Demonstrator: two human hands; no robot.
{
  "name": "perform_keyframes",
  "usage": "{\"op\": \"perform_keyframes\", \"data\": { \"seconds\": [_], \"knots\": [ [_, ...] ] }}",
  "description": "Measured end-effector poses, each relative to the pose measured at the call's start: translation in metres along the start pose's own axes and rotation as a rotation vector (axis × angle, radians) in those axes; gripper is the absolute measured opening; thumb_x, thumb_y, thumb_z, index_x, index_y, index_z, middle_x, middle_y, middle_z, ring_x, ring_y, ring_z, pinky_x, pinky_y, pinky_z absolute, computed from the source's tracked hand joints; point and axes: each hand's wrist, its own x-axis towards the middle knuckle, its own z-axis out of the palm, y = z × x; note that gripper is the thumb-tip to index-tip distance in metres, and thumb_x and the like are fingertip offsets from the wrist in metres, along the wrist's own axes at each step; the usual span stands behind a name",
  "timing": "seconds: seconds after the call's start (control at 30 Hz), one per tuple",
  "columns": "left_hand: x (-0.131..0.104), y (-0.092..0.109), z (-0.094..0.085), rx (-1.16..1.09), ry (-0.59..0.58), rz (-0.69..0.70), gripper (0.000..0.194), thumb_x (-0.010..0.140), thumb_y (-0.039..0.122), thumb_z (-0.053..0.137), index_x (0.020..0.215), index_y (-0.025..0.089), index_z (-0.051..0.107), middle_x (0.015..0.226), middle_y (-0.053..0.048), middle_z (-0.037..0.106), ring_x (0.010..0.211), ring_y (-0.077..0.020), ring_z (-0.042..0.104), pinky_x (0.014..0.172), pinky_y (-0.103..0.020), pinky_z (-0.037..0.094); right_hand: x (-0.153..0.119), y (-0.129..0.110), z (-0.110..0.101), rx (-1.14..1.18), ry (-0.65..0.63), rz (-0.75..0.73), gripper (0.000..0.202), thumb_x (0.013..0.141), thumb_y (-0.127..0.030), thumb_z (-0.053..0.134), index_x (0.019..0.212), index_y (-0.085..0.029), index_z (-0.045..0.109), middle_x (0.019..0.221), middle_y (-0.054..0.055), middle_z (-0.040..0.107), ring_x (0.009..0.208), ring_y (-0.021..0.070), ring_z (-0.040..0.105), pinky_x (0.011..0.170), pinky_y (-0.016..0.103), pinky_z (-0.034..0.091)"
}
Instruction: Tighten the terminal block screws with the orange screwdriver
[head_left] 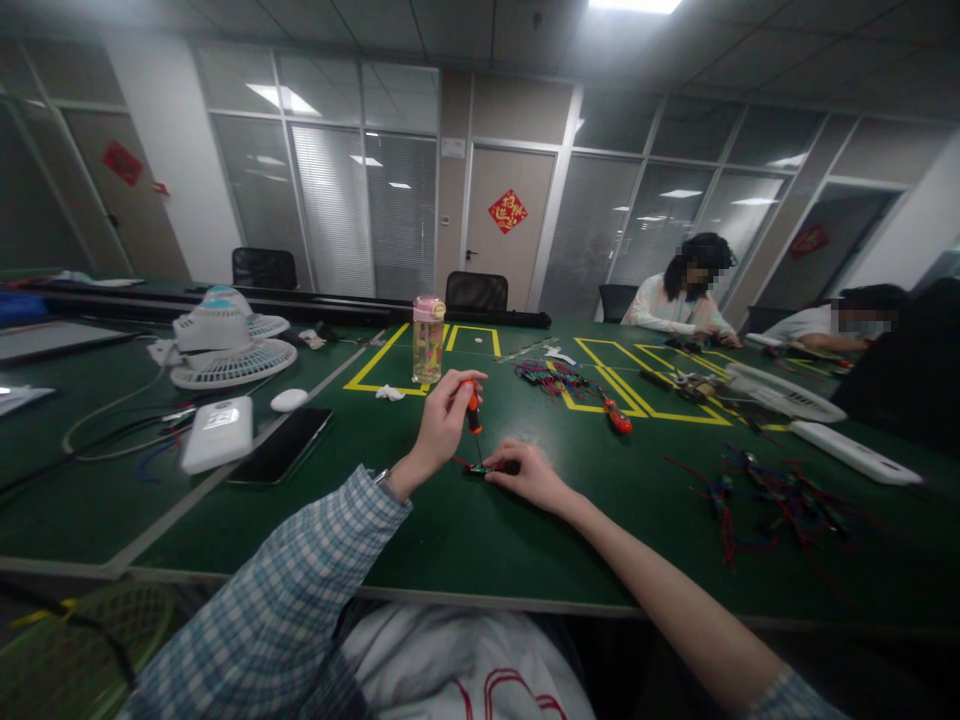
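An orange and black screwdriver (473, 408) stands nearly upright in my left hand (444, 420), its handle between the fingers. The shaft points down, with the tip at a small green circuit board (477, 468) on the green table. My right hand (529, 475) pinches the board's right side, fingers closed on it. A dark object (511, 466) shows beneath the right fingers, too small to make out. Thin red wire leaves the board on the left.
Beyond the hands are a pink-lidded bottle (428, 340), wired boards (553, 377) and a red screwdriver (618, 416). More wired boards (780, 500) lie right. A phone (282, 445), white device (217, 434) and fan (234, 360) are left. Two people sit at the far right.
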Motion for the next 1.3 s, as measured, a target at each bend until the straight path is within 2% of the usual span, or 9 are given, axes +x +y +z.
{"op": "perform_keyframes", "data": {
  "seconds": [0.23,0.5,0.6,0.73,0.83,1.03,1.3],
  "knots": [
    [0.0000,0.0057,0.0023,-0.007,0.008,-0.030,0.016,0.086,0.032,0.056,0.091,0.019,0.064,0.088,-0.002,0.054,0.073,-0.0104,0.055,0.056,-0.018,0.046,0.0010,-0.0001,-0.0012,-0.045,-0.014,0.023,0.014,0.074,-0.018,0.071,0.088,-0.017,0.074,0.076,0.002,0.060,0.065,0.0120,0.056,0.061,0.024,0.044],
    [0.0028,-0.0002,0.0008,-0.091,-0.062,-0.058,0.027,0.094,0.030,0.041,0.112,0.019,0.058,0.090,-0.004,0.057,0.071,-0.0106,0.058,0.062,-0.022,0.052,0.0002,0.0009,-0.0021,-0.041,-0.021,0.002,0.013,0.076,-0.019,0.071,0.087,-0.016,0.075,0.078,0.002,0.060,0.064,0.0115,0.054,0.061,0.023,0.045],
    [0.0019,-0.0024,0.0017,-0.121,-0.063,-0.081,0.027,0.094,0.032,0.042,0.112,0.019,0.058,0.092,-0.004,0.058,0.075,-0.0119,0.060,0.064,-0.024,0.053,0.0003,0.0016,-0.0023,-0.045,-0.024,-0.002,0.013,0.076,-0.020,0.070,0.088,-0.017,0.075,0.078,0.002,0.060,0.065,0.0115,0.055,0.062,0.024,0.045],
    [-0.0007,0.0002,0.0024,-0.016,-0.014,-0.048,0.023,0.089,0.034,0.053,0.104,0.020,0.063,0.097,-0.004,0.057,0.082,-0.0132,0.058,0.063,-0.021,0.050,0.0006,0.0025,-0.0021,-0.046,-0.021,-0.008,0.014,0.076,-0.021,0.070,0.088,-0.018,0.075,0.078,0.002,0.060,0.065,0.0119,0.055,0.062,0.024,0.046],
    [-0.0015,0.0021,0.0017,0.053,0.005,-0.005,0.021,0.091,0.031,0.049,0.101,0.021,0.065,0.092,-0.004,0.056,0.078,-0.0121,0.056,0.063,-0.020,0.048,0.0005,0.0031,-0.0012,-0.040,-0.006,-0.010,0.012,0.075,-0.020,0.070,0.087,-0.018,0.075,0.079,0.003,0.061,0.064,0.0120,0.055,0.061,0.024,0.045],
    [-0.0005,-0.0011,0.0018,-0.036,-0.039,-0.026,0.031,0.096,0.031,0.038,0.120,0.022,0.056,0.096,-0.005,0.057,0.073,-0.0105,0.058,0.065,-0.023,0.052,0.0001,0.0026,-0.0002,-0.045,0.006,-0.016,0.013,0.075,-0.020,0.071,0.086,-0.016,0.075,0.078,0.003,0.061,0.064,0.0122,0.055,0.061,0.024,0.045],
    [0.0013,-0.0032,0.0034,-0.153,-0.077,-0.081,0.037,0.096,0.030,0.036,0.130,0.020,0.048,0.114,-0.010,0.059,0.088,-0.0146,0.064,0.072,-0.028,0.058,-0.0001,0.0009,-0.0023,-0.050,-0.013,-0.015,0.014,0.077,-0.020,0.069,0.089,-0.017,0.075,0.079,0.003,0.061,0.066,0.0127,0.056,0.063,0.024,0.045]
  ]
}}
